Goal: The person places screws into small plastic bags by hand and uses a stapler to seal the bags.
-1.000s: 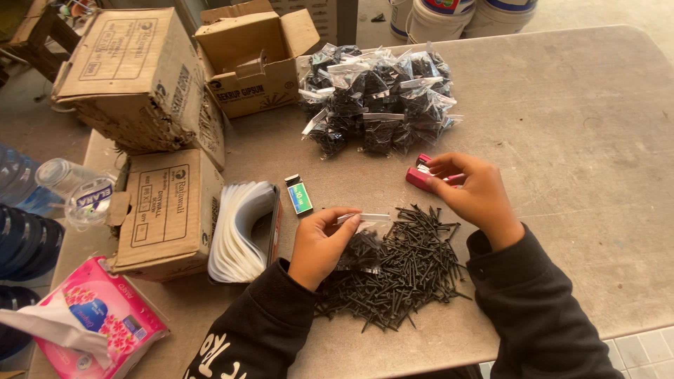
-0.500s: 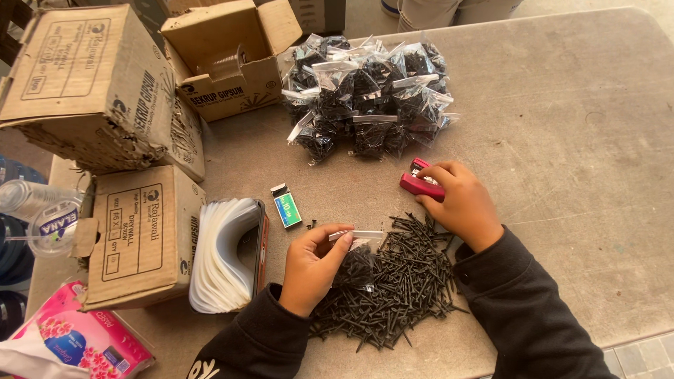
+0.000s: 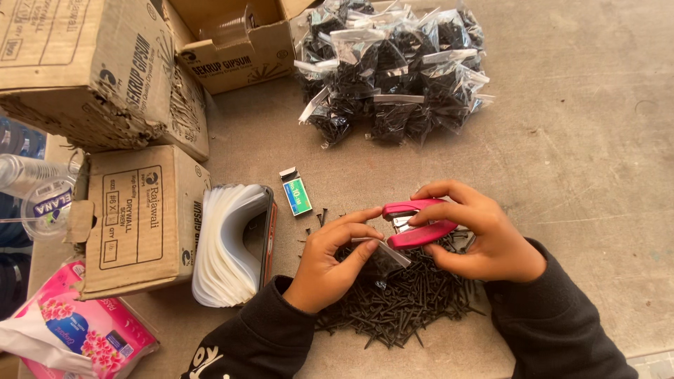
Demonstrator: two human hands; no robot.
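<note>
now the right hand wraps its fingers around a smooth pink stapler, held over a spiky heap of thin black screws on the dull grey table. the left hand pinches the folded top of a small clear bag, right at the stapler's mouth. shiny filled bags lie piled farther back.

Our left hand sits just below the middle of the frame, palm turned inward, thumb and forefinger pinched together and pointing right. Our right hand lies right of centre, fingers curled and closed in a grip, fingertips facing left toward the other hand. The two hands are near each other, almost touching. Both forearms, in black sleeves, run in from the lower edge.
</note>
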